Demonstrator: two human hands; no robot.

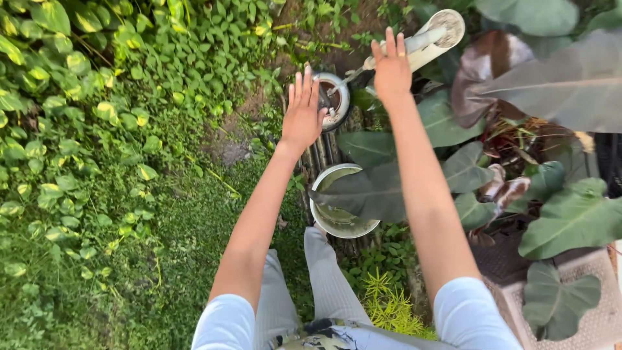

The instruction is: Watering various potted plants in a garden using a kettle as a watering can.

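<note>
Left hand [303, 110] flat, fingers spread, empty, touching small pot [333, 98]. Right hand [391, 65] spread over white pipe [421, 43], gripping nothing. Large bowl [340, 223] below holds murky water.

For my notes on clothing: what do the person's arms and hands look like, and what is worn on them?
Both arms are bare from the upper arm down. Short, pale light-blue sleeves cover only the tops of the arms. The left hand wears nothing that can be seen. The right hand has a thin ring on one finger. No watch or gloves show.
</note>
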